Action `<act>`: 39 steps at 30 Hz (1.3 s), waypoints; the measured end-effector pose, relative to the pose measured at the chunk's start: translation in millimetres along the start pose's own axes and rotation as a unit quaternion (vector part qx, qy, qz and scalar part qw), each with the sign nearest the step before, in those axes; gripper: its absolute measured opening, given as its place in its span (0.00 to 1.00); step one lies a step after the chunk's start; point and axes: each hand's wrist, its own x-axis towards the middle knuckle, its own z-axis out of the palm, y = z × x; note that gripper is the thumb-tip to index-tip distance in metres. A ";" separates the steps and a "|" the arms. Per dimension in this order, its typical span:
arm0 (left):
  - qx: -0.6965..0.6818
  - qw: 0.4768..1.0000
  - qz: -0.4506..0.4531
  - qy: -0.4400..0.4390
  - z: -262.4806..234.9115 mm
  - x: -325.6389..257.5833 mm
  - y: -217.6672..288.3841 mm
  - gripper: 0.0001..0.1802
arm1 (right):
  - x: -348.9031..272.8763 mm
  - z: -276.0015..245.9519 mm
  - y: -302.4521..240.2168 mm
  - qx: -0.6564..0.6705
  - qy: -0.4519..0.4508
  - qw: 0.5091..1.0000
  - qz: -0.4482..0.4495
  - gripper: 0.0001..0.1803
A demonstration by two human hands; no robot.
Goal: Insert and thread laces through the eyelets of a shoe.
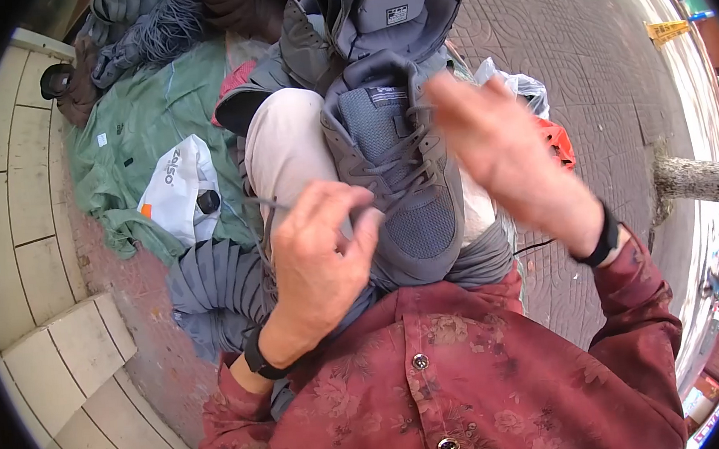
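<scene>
A grey lace-up sneaker [415,228] rests on my lap with its toe toward me. Its grey shoelace [397,166] crosses over the mesh tongue [368,125]. Left of the toe, my left hand [315,254] is closed, thumb and forefinger curled together; a dark length of lace sticks out behind its knuckles and seems gripped in it. My right hand [497,140] is raised beside the eyelets on the shoe's right edge. Motion blurs its fingers, so whether they hold lace cannot be made out. Both wrists wear black bands.
Beyond the sneaker stands an open grey bag-like item [397,16] with a label. More shoes and a bundle of laces [180,26] lie at the far left. A green sheet [116,182] carries a white plastic bag [181,189]. Tiled steps [67,353] border the left; a tree trunk [702,177] stands right.
</scene>
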 end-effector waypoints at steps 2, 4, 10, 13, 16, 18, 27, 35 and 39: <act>0.036 0.999 -0.017 -0.033 4.4 -6.9 2.5 0.09 | 1.0 -16.0 32.0 -0.029 0.070 0.996 0.050 0.05; 0.082 0.995 -0.009 -0.051 9.8 -9.3 -4.5 0.12 | -4.0 -18.3 35.7 0.214 0.053 0.966 0.137 0.04; -0.018 0.984 -0.141 -0.106 10.6 -4.4 -6.5 0.10 | 0.6 8.8 3.1 0.664 0.063 0.680 0.305 0.05; -0.035 0.963 -0.204 -0.174 -2.7 6.1 -4.0 0.12 | 0.3 7.7 -0.6 0.634 0.045 0.711 0.299 0.06; -0.083 0.964 -0.173 -0.182 -8.5 14.6 -12.0 0.12 | -0.4 11.5 -6.3 0.335 0.026 0.941 0.042 0.16; -0.105 0.968 -0.146 -0.173 -15.5 25.0 -6.4 0.12 | -0.9 7.0 -11.0 0.313 0.027 0.948 0.040 0.15; 0.037 0.972 0.071 -0.222 -33.5 46.5 -3.5 0.06 | -3.3 14.2 -10.1 0.212 0.051 0.975 0.043 0.07; 0.035 0.960 0.085 -0.266 -40.5 44.0 -1.8 0.07 | -8.7 -11.2 158.2 0.003 0.196 0.966 0.168 0.01; 0.053 0.960 0.043 -0.273 -38.6 43.8 0.6 0.06 | -48.0 -42.6 274.1 -0.170 0.232 0.939 0.191 0.06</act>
